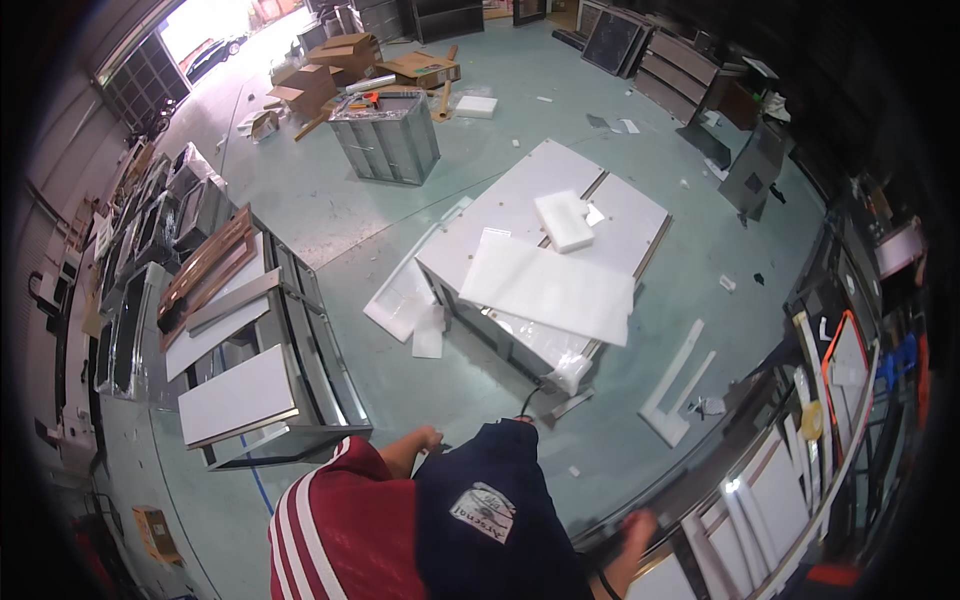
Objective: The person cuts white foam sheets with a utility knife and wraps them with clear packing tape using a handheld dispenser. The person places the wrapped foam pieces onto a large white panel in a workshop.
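My left hand [428,438] hangs low beside my red and navy shirt, fingers curled in, with nothing visible in it. It is nearest to a grey metal frame [350,385] lying on the floor at left. My right hand [637,525] is blurred at the lower right, beside a dark edge by a rack of panels [752,500]; its fingers do not show clearly. Ahead stands a large white-topped cabinet [500,205] at an angle. On its top lie a white foam sheet [550,285] and a white foam block [565,222].
White foam strips [672,390] lie on the floor at right. A grey metal cabinet [385,140] stands farther back, near cardboard boxes [345,55]. Wrapped panels [135,325] line the left wall. A white panel [238,395] rests on the left frame.
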Action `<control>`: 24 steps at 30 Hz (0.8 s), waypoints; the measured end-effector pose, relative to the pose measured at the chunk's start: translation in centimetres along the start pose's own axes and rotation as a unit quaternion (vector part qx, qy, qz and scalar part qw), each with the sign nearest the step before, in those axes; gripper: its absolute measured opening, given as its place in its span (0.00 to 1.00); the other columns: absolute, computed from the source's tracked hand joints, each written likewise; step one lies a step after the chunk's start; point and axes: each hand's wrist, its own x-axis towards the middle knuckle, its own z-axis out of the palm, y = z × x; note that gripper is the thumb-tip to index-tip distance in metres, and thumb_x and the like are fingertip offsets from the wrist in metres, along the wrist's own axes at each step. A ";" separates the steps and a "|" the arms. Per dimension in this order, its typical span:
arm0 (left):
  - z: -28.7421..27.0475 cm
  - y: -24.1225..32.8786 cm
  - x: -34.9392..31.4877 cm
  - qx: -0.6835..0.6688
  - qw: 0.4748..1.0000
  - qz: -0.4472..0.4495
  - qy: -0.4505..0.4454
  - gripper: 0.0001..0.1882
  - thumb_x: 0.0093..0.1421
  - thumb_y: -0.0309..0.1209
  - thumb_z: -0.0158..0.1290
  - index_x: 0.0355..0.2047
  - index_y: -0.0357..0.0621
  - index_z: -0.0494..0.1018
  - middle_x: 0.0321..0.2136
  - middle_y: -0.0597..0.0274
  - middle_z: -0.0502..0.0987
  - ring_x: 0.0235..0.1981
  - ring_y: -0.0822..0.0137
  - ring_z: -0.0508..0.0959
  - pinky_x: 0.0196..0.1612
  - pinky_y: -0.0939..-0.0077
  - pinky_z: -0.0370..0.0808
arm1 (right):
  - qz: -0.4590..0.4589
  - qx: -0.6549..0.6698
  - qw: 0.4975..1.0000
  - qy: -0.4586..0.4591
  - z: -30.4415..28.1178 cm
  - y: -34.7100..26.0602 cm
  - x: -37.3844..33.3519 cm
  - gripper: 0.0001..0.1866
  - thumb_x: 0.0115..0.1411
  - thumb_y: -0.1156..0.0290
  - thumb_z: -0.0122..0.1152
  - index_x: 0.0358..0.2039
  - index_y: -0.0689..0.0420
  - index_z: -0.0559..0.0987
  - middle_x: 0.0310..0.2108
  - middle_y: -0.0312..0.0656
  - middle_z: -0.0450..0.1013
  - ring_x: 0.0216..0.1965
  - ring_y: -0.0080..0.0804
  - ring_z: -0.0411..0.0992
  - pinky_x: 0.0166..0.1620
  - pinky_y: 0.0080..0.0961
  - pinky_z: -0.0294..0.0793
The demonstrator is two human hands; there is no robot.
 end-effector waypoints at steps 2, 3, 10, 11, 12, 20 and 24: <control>1.1 1.3 1.0 0.023 0.999 -0.024 -0.003 0.22 0.66 0.39 0.43 0.49 0.40 0.80 0.47 0.50 0.82 0.45 0.55 0.83 0.44 0.52 0.81 | -0.098 0.064 0.993 0.004 0.7 -10.7 5.3 0.07 0.70 0.61 0.55 0.42 0.49 0.73 0.31 0.37 0.76 0.28 0.26 0.74 0.27 0.26 0.72; 1.4 2.4 1.8 0.003 0.999 -0.054 -0.006 0.22 0.66 0.40 0.43 0.47 0.39 0.80 0.45 0.50 0.82 0.44 0.54 0.83 0.44 0.51 0.81 | -0.127 0.080 0.989 0.013 1.9 -14.9 7.1 0.09 0.70 0.60 0.56 0.44 0.50 0.74 0.32 0.36 0.76 0.30 0.25 0.73 0.28 0.25 0.72; -2.7 21.6 6.4 -0.082 0.991 0.036 0.100 0.19 0.62 0.40 0.49 0.41 0.36 0.79 0.34 0.51 0.83 0.34 0.58 0.84 0.37 0.59 0.81 | -0.117 -0.088 0.989 0.008 8.9 -18.2 15.8 0.09 0.68 0.64 0.57 0.44 0.54 0.77 0.33 0.37 0.76 0.31 0.25 0.74 0.28 0.25 0.73; -4.1 25.0 6.3 -0.074 0.989 0.061 0.111 0.18 0.63 0.38 0.50 0.43 0.36 0.78 0.36 0.53 0.83 0.36 0.60 0.83 0.36 0.64 0.81 | -0.084 -0.127 0.988 0.039 8.9 -16.2 17.0 0.10 0.67 0.62 0.58 0.43 0.54 0.77 0.32 0.38 0.76 0.30 0.25 0.74 0.27 0.25 0.72; -5.1 28.0 6.3 -0.121 0.975 0.111 0.147 0.17 0.64 0.37 0.49 0.43 0.36 0.78 0.36 0.54 0.83 0.36 0.62 0.83 0.35 0.66 0.80 | -0.002 -0.181 0.983 0.022 8.0 -13.7 18.1 0.11 0.66 0.62 0.58 0.42 0.55 0.77 0.32 0.39 0.76 0.28 0.27 0.74 0.26 0.28 0.72; -5.9 41.8 6.4 -0.291 0.907 0.143 0.267 0.15 0.67 0.36 0.48 0.41 0.37 0.76 0.35 0.56 0.82 0.33 0.65 0.82 0.34 0.68 0.79 | 0.137 -0.260 0.941 -0.168 3.2 -10.0 27.0 0.24 0.62 0.61 0.61 0.52 0.66 0.76 0.31 0.48 0.77 0.30 0.43 0.79 0.31 0.39 0.80; 0.5 42.5 4.8 -0.277 0.930 -0.064 0.233 0.15 0.66 0.36 0.48 0.40 0.35 0.77 0.33 0.54 0.82 0.31 0.62 0.82 0.29 0.67 0.78 | 0.147 -0.370 0.899 -0.181 6.4 -22.1 38.9 0.15 0.66 0.61 0.58 0.46 0.59 0.77 0.29 0.41 0.78 0.26 0.31 0.77 0.28 0.31 0.77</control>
